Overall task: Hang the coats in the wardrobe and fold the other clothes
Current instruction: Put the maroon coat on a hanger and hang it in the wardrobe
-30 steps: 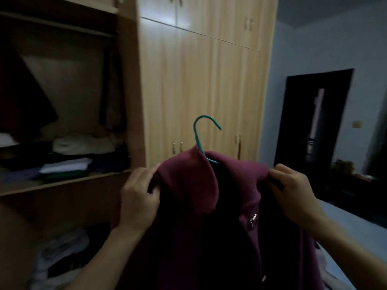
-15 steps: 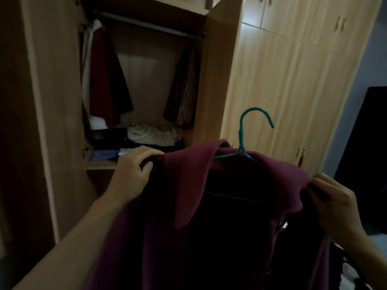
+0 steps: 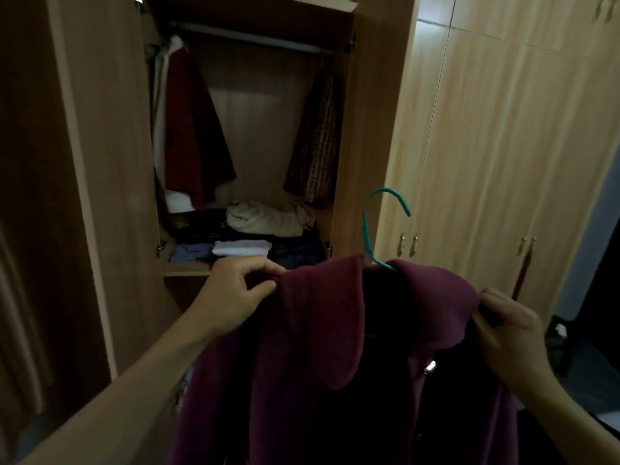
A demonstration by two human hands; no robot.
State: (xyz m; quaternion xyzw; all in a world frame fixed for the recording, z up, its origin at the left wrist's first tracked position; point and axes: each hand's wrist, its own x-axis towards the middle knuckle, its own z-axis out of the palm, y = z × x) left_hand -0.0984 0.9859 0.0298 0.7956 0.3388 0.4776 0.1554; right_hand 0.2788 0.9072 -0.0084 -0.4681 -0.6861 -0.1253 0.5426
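Note:
A maroon coat (image 3: pixel 322 347) hangs on a teal hanger (image 3: pixel 372 229) in front of me, its hook pointing up and to the right. My left hand (image 3: pixel 235 293) pinches the coat's left shoulder and my right hand (image 3: pixel 506 330) grips its right shoulder. Behind the coat stands the open wooden wardrobe (image 3: pixel 110 162). Its hanging rail (image 3: pixel 255 36) runs across the top of the open bay, with bare room in its middle.
A dark red coat (image 3: pixel 194 135) hangs at the rail's left end and a patterned garment (image 3: pixel 315 142) at its right. Folded and heaped clothes (image 3: pixel 255 229) lie on the shelf below. Shut wardrobe doors (image 3: pixel 496 146) fill the right, a wood panel the left.
My view has swung left and upward, bringing the open wardrobe bay and its rail to the centre. Both hands keep hold of the coat's shoulders, now closer to the wardrobe.

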